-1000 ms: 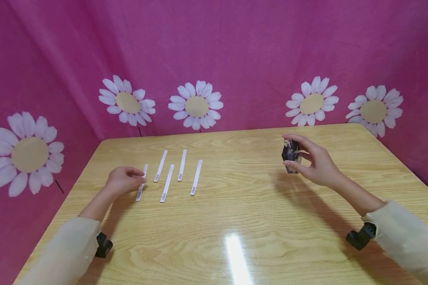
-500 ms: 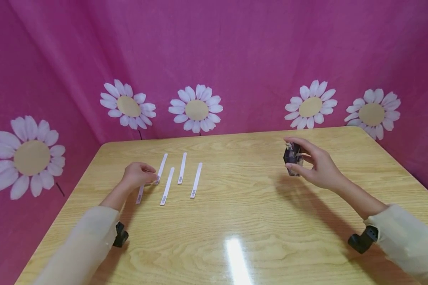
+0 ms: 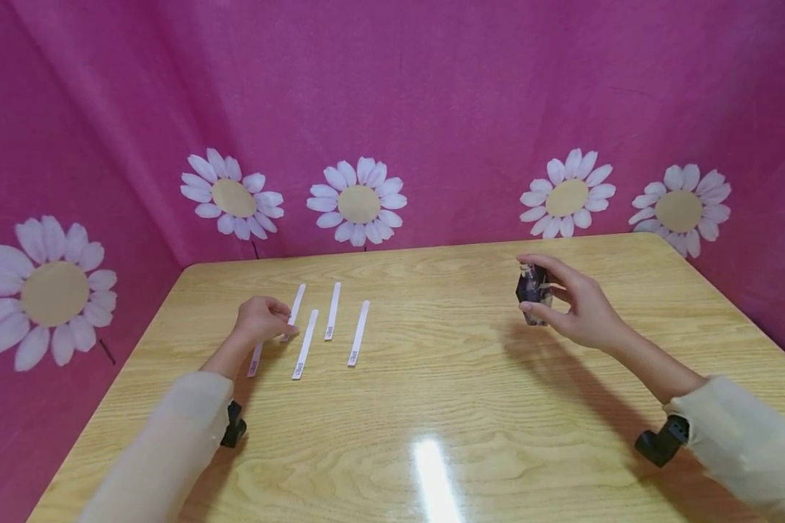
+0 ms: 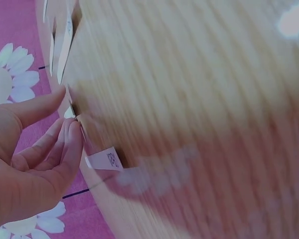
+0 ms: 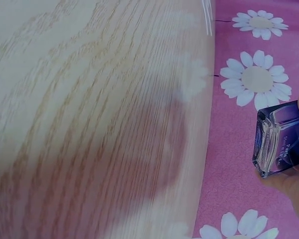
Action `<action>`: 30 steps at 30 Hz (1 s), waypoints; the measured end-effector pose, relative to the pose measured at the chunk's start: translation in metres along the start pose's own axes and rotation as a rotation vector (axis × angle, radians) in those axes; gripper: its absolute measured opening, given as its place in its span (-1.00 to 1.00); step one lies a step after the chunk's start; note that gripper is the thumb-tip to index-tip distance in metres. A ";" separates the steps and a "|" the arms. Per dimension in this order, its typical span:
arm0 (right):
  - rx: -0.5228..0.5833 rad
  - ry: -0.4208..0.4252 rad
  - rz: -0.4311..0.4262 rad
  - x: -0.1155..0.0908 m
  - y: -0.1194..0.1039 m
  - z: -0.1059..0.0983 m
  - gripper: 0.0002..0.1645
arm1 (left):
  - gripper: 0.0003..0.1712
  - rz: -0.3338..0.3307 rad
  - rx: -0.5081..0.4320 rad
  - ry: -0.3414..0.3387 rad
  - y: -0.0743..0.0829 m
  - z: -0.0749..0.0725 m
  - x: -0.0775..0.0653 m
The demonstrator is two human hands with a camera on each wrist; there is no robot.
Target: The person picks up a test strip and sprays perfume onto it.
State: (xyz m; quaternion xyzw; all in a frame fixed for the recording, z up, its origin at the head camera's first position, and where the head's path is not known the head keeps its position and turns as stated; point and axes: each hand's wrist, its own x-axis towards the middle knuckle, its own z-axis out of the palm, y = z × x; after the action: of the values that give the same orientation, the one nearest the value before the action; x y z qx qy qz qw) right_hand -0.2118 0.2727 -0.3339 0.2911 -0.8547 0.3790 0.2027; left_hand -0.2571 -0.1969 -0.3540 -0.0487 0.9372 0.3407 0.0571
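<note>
Grips the bottle [image 3: 531, 288], likely slick and breakable, in right fingers [image 3: 552, 266], and holds left fingers [image 4: 73, 142] parted at a flimsy-looking strip [image 3: 299, 296], best edge-pinched!

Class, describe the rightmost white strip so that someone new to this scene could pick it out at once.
On the wooden table, in the head view, find the white strips by the left hand. The rightmost strip slants, its near end bearing a small printed mark. It stands apart by place: no other lies closer to the right hand, which holds the dark bottle.
</note>
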 end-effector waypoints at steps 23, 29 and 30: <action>-0.023 -0.013 -0.008 -0.002 -0.001 0.001 -0.14 | -0.59 0.026 0.016 0.016 -0.002 -0.002 0.002; -0.023 -0.034 0.004 -0.005 0.000 0.001 -0.14 | -0.57 0.002 -0.009 0.001 -0.004 -0.001 0.004; -0.027 -0.036 0.005 -0.005 -0.001 0.001 -0.14 | -0.58 0.001 -0.011 -0.003 -0.005 0.000 0.005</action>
State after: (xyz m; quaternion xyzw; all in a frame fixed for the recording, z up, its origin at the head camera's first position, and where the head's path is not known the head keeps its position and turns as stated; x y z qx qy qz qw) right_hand -0.2075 0.2735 -0.3374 0.2930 -0.8639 0.3627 0.1904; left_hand -0.2610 -0.2011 -0.3576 -0.0482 0.9352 0.3460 0.0581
